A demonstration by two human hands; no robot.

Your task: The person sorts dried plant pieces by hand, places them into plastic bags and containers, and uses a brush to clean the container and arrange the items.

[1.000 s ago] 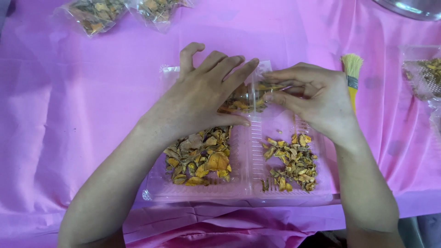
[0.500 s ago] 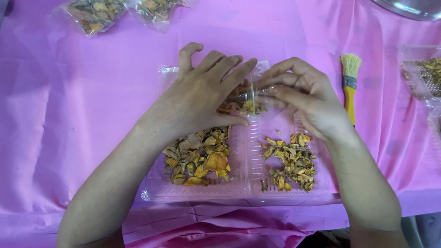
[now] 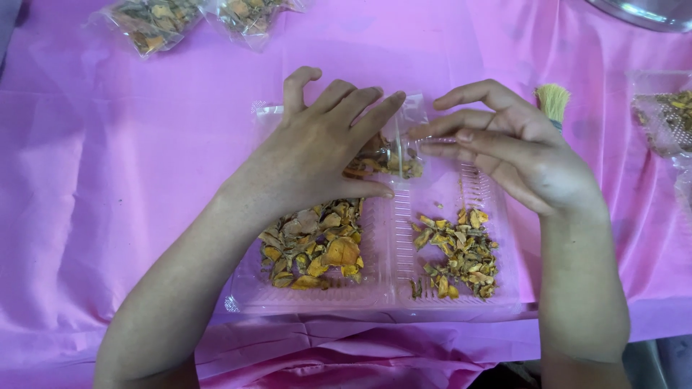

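Small clear pouch (image 3: 395, 148), partly filled with dried orange-brown pieces, held between both hands just above the far edge of the clear two-compartment tray (image 3: 382, 299), which sits at the near middle of the pink tablecloth (image 3: 108, 180).

Far left corner of the cloth: two filled clear packets (image 3: 194, 18) of the same dried material, lying side by side, well apart from the hands.

Left hand (image 3: 317, 155): palm down over the pouch's left part, thumb underneath and fingers spread on top, closed on the pouch.

Tray, left compartment: larger orange and brown dried pieces (image 3: 313, 245), heaped toward the near side. Right compartment: finer dried bits (image 3: 455, 252), loosely scattered.

Right hand (image 3: 519, 155): fingertips pinched on the pouch's right edge, where the plastic looks folded; the other fingers lifted clear.

Brush with pale bristles (image 3: 553, 101): just beyond the right hand, mostly hidden behind it. Right edge of the cloth: another clear container of dried pieces (image 3: 667, 119), partly out of view. Far right corner: rim of a metal bowl (image 3: 649, 11).

Handling note, as a judgement: the pouch is thin and slippery, so keeping it over the tray would catch any spill, and a firm, even pinch along the open edge would keep the contents from slipping out.
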